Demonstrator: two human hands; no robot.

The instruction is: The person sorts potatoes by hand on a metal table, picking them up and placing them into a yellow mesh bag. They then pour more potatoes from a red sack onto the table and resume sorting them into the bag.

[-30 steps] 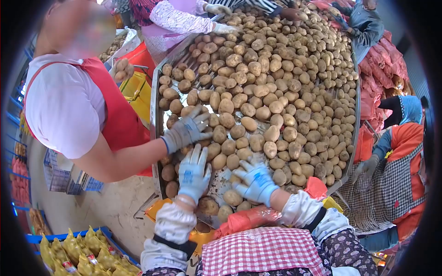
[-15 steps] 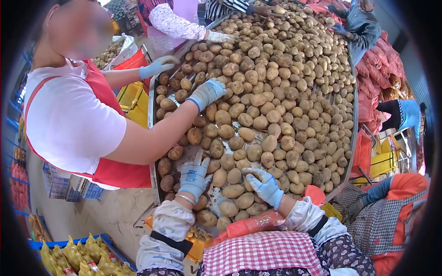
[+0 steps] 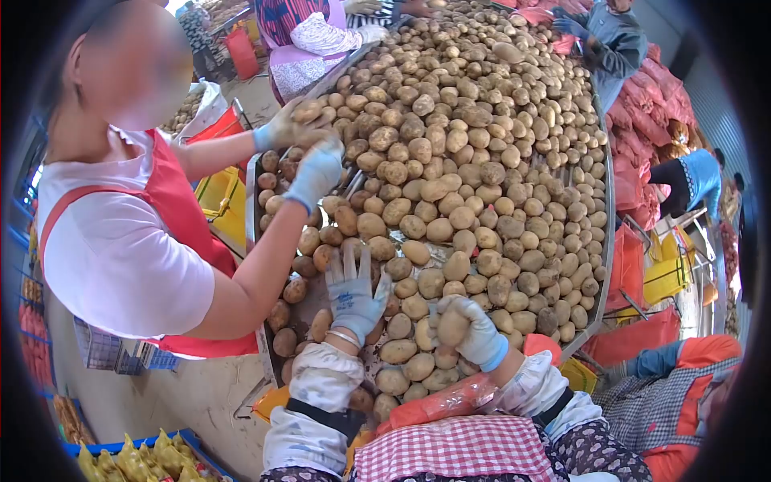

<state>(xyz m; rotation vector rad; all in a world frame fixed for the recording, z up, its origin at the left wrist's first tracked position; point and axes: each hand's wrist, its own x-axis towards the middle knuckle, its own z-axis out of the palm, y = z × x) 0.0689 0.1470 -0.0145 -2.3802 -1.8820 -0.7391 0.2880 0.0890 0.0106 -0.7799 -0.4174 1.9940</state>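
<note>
Potatoes [image 3: 440, 230] cover a long metal-edged table in front of me. My left hand [image 3: 354, 300], in a pale blue and white glove, lies with its fingers spread, fingertips at the potatoes near the table's front left. Nothing shows in its grasp. My right hand [image 3: 475, 331], gloved the same way, is bent around a potato [image 3: 452, 328] above the others near the front edge. Its palm side is partly hidden from view.
A co-worker in a red apron [image 3: 181, 205] handles potatoes at the left, arms close to my left hand. Other people stand around the far and right sides. Yellow crates [image 3: 666, 269] stand at right, red sacks [image 3: 646, 104] behind, and a blue crate's bagged goods [image 3: 132, 462] lower left.
My right hand has closed on a potato and turned inward. My left hand has shifted up and right, fingers spread. The co-worker's hands have drawn together at the table's left edge.
</note>
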